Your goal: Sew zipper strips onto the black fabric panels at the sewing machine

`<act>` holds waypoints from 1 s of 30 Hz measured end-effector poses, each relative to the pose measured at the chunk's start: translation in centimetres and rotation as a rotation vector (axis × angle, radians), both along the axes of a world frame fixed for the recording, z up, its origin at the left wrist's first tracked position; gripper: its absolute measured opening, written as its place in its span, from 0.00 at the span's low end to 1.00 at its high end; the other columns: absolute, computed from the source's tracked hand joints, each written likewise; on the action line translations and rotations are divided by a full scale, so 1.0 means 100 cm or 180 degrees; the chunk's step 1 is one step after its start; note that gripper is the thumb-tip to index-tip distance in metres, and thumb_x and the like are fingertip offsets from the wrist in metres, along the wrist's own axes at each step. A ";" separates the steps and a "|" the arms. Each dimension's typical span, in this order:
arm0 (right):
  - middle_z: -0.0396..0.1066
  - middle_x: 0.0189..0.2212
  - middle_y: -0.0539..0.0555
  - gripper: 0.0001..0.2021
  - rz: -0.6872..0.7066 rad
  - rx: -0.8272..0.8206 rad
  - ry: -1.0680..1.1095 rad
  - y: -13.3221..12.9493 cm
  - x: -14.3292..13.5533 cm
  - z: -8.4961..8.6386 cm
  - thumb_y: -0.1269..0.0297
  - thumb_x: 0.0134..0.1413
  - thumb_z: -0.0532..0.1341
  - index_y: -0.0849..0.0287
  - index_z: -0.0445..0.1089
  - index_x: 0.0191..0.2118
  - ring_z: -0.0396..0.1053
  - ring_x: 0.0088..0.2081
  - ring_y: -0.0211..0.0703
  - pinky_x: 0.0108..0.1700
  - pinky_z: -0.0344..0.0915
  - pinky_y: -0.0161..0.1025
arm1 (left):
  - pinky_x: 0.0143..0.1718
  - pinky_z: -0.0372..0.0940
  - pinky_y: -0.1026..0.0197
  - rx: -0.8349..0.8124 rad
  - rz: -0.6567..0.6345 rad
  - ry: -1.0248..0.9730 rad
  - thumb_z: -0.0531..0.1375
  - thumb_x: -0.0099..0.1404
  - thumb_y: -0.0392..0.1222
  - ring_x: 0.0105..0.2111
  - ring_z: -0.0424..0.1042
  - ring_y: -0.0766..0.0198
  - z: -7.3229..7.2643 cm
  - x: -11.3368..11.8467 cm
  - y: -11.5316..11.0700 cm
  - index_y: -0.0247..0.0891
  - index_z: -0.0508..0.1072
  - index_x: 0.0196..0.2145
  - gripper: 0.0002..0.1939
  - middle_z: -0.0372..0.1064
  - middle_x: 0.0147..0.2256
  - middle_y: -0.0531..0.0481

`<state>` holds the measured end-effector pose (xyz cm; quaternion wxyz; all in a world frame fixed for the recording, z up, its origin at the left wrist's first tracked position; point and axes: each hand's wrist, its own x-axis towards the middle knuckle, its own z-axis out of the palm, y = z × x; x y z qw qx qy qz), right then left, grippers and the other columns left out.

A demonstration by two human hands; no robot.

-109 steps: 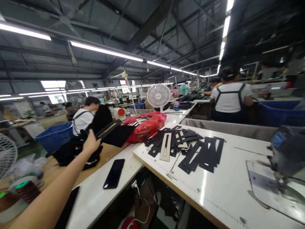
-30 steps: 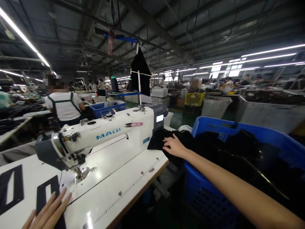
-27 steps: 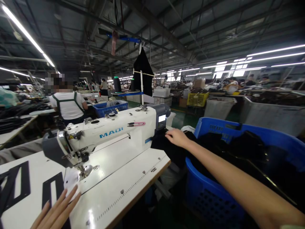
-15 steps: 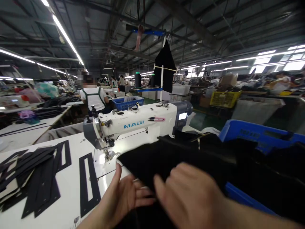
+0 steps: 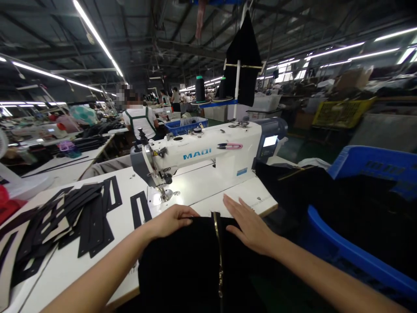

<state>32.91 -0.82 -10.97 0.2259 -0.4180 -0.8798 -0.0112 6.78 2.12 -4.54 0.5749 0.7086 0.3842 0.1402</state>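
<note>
Black fabric with a gold-toothed zipper down its middle hangs over the front edge of the white sewing table. My left hand pinches the fabric's top edge, left of the zipper. To the right of the zipper, my right hand lies flat with fingers stretched out, touching the fabric near its top edge. Just beyond the hands stands a white sewing machine, its needle area ahead and left of the fabric. Pink-handled snips rest on the machine's arm.
Black slotted strips lie piled on the table's left. A blue basket with black fabric stands at the right. Two thread cones stand behind the machine. Farther back is a person in a white shirt.
The view has shifted. The fabric now lies at the table edge with its zipper showing. My left hand has closed on its edge, and my right hand has opened out flat.
</note>
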 end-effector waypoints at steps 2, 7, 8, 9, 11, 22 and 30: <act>0.57 0.56 0.65 0.23 0.0130 0.0025 -0.0145 0.011 0.004 -0.003 0.54 0.60 0.51 0.63 0.57 0.55 0.53 0.57 0.52 0.58 0.47 0.56 | 0.48 0.61 0.58 0.0442 -0.0073 0.0385 0.54 0.60 0.34 0.43 0.70 0.61 0.009 -0.001 0.007 0.35 0.72 0.41 0.12 0.73 0.41 0.49; 0.69 0.30 0.54 0.08 0.0270 -0.0366 -0.0656 0.026 -0.005 0.028 0.62 0.60 0.53 0.61 0.64 0.34 0.67 0.33 0.42 0.37 0.62 0.39 | 0.45 0.62 0.61 0.1479 -0.0314 0.1495 0.52 0.59 0.30 0.41 0.70 0.61 0.020 0.001 0.025 0.39 0.73 0.41 0.15 0.74 0.40 0.52; 0.69 0.27 0.52 0.08 0.0195 -0.0427 -0.0764 0.034 -0.007 0.036 0.63 0.61 0.53 0.60 0.63 0.35 0.67 0.30 0.40 0.32 0.60 0.36 | 0.45 0.62 0.62 0.1554 -0.0327 0.1621 0.52 0.60 0.30 0.40 0.70 0.62 0.020 0.001 0.028 0.39 0.73 0.41 0.15 0.74 0.40 0.52; 0.68 0.24 0.51 0.07 0.0157 -0.0452 -0.0855 0.044 -0.008 0.045 0.62 0.61 0.53 0.60 0.63 0.36 0.66 0.27 0.40 0.29 0.59 0.35 | 0.45 0.62 0.62 0.1617 -0.0305 0.1731 0.52 0.60 0.30 0.41 0.70 0.62 0.020 0.001 0.030 0.40 0.73 0.41 0.15 0.73 0.40 0.52; 0.68 0.25 0.50 0.07 0.0199 -0.0392 -0.0972 0.069 -0.011 0.059 0.61 0.58 0.56 0.59 0.64 0.36 0.67 0.28 0.41 0.30 0.57 0.35 | 0.46 0.62 0.59 0.1745 -0.0163 0.1962 0.52 0.59 0.30 0.41 0.70 0.59 0.019 0.004 0.032 0.39 0.72 0.42 0.16 0.73 0.40 0.50; 0.67 0.33 0.55 0.02 -0.0150 -0.0057 -0.0691 0.029 -0.008 0.076 0.71 0.55 0.58 0.62 0.67 0.35 0.63 0.37 0.47 0.38 0.57 0.43 | 0.52 0.53 0.56 0.3451 -0.1180 0.1502 0.49 0.66 0.32 0.46 0.63 0.59 0.008 0.059 0.020 0.39 0.68 0.45 0.13 0.65 0.47 0.47; 0.66 0.39 0.58 0.15 -0.0584 -0.0403 0.0655 -0.045 -0.005 0.019 0.61 0.45 0.66 0.60 0.66 0.38 0.64 0.40 0.50 0.39 0.63 0.46 | 0.44 0.56 0.60 0.3308 -0.1103 0.1406 0.58 0.62 0.35 0.39 0.65 0.62 0.009 0.067 0.033 0.38 0.68 0.31 0.02 0.67 0.35 0.52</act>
